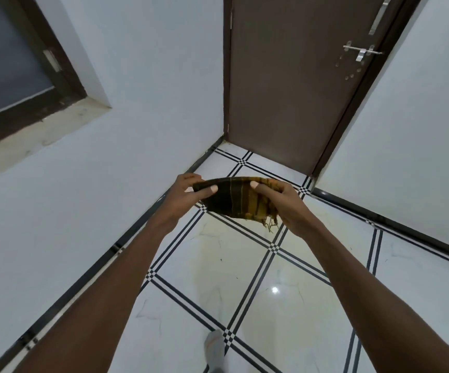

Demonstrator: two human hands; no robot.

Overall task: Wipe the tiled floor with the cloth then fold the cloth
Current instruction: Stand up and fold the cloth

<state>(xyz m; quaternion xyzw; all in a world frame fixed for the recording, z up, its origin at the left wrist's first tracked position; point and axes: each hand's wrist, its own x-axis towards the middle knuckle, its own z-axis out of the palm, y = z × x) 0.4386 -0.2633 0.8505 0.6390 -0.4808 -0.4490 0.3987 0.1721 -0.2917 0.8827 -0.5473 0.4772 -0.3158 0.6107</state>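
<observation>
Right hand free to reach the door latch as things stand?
Probably not. The right hand and left hand both grip the cloth, held up over the tiled floor. The latch sits well beyond and above it; nothing blocks the path.

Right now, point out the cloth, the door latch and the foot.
cloth [234,199]: head view, middle of the folded fabric between both hands.
door latch [362,53]: head view, on the metal bolt.
foot [214,348]: head view, grey top.

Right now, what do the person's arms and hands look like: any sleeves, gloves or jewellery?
Both forearms are bare up to the picture's bottom edge: no sleeves in view. The left hand and right hand wear no gloves, rings, watch or bands that show.
</observation>
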